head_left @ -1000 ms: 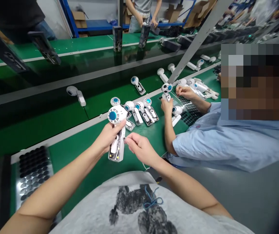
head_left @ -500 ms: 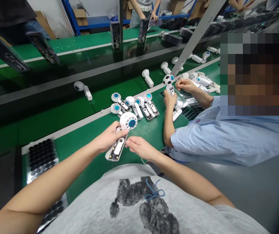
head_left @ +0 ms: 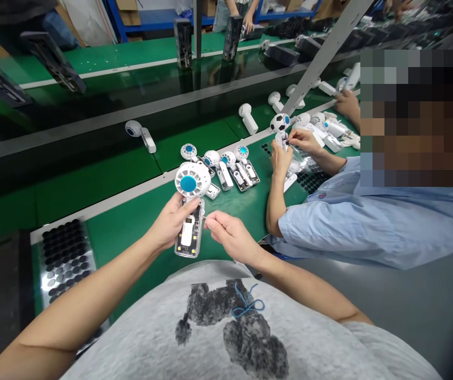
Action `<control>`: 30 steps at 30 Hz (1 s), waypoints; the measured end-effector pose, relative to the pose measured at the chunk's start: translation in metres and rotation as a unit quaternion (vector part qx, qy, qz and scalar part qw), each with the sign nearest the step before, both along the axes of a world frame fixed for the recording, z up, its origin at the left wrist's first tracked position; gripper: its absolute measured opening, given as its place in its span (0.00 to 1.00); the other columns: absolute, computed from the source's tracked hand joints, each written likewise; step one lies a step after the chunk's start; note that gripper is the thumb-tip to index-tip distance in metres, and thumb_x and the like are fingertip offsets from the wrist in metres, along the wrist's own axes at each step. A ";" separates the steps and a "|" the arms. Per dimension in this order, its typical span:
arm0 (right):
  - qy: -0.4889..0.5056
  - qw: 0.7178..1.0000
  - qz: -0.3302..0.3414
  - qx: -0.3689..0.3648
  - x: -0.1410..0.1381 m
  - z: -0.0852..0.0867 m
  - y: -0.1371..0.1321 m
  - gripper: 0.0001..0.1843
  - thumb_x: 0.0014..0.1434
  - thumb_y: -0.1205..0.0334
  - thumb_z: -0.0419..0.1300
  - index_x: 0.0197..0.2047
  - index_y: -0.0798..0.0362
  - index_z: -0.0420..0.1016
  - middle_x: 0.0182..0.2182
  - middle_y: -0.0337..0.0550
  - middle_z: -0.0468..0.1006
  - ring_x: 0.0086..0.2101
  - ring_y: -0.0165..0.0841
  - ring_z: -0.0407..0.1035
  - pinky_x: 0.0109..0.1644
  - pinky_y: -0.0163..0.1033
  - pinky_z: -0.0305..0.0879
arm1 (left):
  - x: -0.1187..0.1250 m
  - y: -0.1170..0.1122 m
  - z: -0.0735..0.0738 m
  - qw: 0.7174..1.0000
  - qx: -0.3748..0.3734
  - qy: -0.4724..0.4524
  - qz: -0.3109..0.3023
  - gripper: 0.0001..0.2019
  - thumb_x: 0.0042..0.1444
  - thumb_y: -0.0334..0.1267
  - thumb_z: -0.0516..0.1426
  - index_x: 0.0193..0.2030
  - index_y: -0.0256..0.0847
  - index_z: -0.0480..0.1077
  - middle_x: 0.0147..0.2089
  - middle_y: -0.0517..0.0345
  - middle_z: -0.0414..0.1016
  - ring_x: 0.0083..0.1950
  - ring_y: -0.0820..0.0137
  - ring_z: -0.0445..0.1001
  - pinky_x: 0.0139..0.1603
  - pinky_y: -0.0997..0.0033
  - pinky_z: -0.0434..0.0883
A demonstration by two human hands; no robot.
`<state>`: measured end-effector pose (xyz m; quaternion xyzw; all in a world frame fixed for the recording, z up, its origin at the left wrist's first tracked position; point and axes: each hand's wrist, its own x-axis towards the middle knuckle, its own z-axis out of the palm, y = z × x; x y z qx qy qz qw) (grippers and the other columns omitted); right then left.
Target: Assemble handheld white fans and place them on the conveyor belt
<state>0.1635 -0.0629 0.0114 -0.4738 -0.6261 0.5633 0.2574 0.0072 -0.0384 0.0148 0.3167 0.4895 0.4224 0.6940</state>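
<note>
The left hand (head_left: 169,224) grips a white handheld fan (head_left: 190,198), its handle's inner parts exposed; the right hand (head_left: 230,237) pinches beside it, any held item too small to tell. More fans (head_left: 228,159) lie on the green desk (head_left: 121,235).

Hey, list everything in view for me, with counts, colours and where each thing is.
handheld fan: 1, white with blue hub and clear handle, in the left hand
open fans: 4, white and blue, on the green bench beyond the hands
white fans: at least 4, white, on the green belt beyond
pad sheets: 2, black pads on silver, at lower left and by the co-worker
black-and-white ball-pattern fan: 1, in the co-worker's hands
co-worker: 1, light blue shirt, at right
dark upright units: 2, black, on the far belt
grey T-shirt: 1, grey with dark print, worn by the person, at the bottom
left hand: 1, gripping the fan
right hand: 1, fingers pinched beside the fan
</note>
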 end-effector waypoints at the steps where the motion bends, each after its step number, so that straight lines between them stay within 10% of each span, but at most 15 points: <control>1: 0.001 1.000 0.006 0.004 0.000 0.000 0.000 0.13 0.63 0.56 0.45 0.33 0.54 0.64 0.19 0.32 0.61 0.22 0.25 0.55 0.28 0.31 0.53 | 0.001 0.000 0.001 1.000 -0.004 -0.005 0.005 0.21 0.44 0.45 0.63 0.44 0.41 0.66 0.27 0.64 0.67 0.24 0.77 0.66 0.23 0.78 0.65; 9: -0.071 0.990 0.094 0.079 0.003 0.002 0.012 0.12 0.62 0.60 0.47 0.29 0.54 0.63 0.20 0.33 0.61 0.23 0.25 0.56 0.29 0.32 0.51 | 0.001 0.000 -0.009 0.999 -0.002 0.033 -0.003 0.22 0.44 0.44 0.63 0.45 0.40 0.66 0.32 0.62 0.69 0.27 0.77 0.66 0.26 0.79 0.65; 21: -0.028 0.995 0.080 -0.051 -0.002 -0.014 0.023 0.12 0.59 0.60 0.49 0.26 0.55 0.64 0.20 0.33 0.61 0.22 0.24 0.54 0.26 0.30 0.51 | 0.008 -0.001 -0.020 0.997 -0.065 0.031 0.010 0.21 0.42 0.46 0.63 0.40 0.39 0.65 0.28 0.64 0.67 0.24 0.76 0.67 0.25 0.76 0.66; 30: -0.025 0.982 -0.010 -0.187 0.070 -0.041 0.040 0.17 0.57 0.49 0.52 0.30 0.55 0.67 0.15 0.28 0.48 0.16 0.22 0.40 0.18 0.30 0.36 | -0.067 0.042 -0.073 0.965 -0.109 0.170 0.166 0.19 0.39 0.49 0.62 0.32 0.40 0.62 0.19 0.66 0.66 0.18 0.75 0.63 0.19 0.76 0.62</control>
